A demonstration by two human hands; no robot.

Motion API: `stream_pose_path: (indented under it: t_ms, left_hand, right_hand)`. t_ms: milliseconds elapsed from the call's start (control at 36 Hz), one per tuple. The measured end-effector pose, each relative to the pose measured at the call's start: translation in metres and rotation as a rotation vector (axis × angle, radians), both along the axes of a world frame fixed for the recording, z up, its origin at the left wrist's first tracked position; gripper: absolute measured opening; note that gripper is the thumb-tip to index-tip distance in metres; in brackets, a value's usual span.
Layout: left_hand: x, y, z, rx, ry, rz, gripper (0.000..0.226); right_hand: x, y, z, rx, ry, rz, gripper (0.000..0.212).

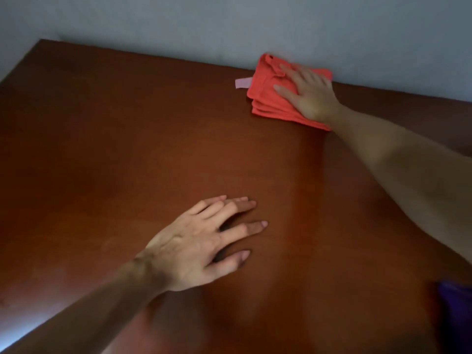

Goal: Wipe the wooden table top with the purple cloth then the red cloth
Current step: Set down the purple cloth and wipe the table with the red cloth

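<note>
At the far edge of the wooden table top (127, 149), close against the pale wall (229, 21), lies the red cloth (265, 98), folded into a thick pad whose layered edges show along its near side. A small pale tag (242, 83) projects from the cloth's left edge. The person's right hand (306, 93) rests flat on the cloth, fingers straight and spread, pointing left toward the tag; the palm covers the right part of the pad, and no finger curls round the fabric. The right forearm stretches back across the table toward the lower right.

The left hand (201, 241) lies on the bare wood nearer the viewer, well apart from the red cloth. Its fingers are extended and slightly spread, their tips touching the surface; it holds nothing. The left forearm runs down to the lower left corner.

The purple cloth (454, 310) appears only as a dark violet patch at the lower right edge, partly cut off by the frame and lying beneath the right arm; its shape cannot be made out. The polished surface shows a soft sheen between the two hands.
</note>
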State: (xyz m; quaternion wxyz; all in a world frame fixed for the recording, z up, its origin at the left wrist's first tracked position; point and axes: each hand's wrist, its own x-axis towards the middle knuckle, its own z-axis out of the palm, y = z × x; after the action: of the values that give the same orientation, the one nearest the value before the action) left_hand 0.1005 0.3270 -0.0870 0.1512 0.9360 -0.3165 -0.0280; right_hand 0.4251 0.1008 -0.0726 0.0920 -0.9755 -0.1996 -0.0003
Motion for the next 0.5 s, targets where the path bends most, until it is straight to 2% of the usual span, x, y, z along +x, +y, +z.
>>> stream_pose_path:
  t_ms: [139, 278, 389, 500]
  left_hand:
    - [0.001, 0.0, 0.001, -0.001, -0.042, 0.012, 0.052]
    - [-0.007, -0.004, 0.004, 0.038, -0.085, 0.07, 0.051]
    - [-0.024, -0.007, 0.004, -0.041, -0.192, 0.252, 0.043]
    - [-0.049, -0.016, 0.004, -0.141, -0.206, 0.424, 0.039]
  right_hand:
    - [-0.055, -0.002, 0.0, -0.001, 0.059, -0.114, 0.082]
    - [-0.171, -0.035, -0.001, -0.001, 0.021, -0.091, 0.094]
    - [-0.284, -0.077, -0.01, -0.021, -0.02, -0.039, 0.092]
    - [-0.389, -0.113, -0.01, -0.047, -0.036, 0.06, 0.089]
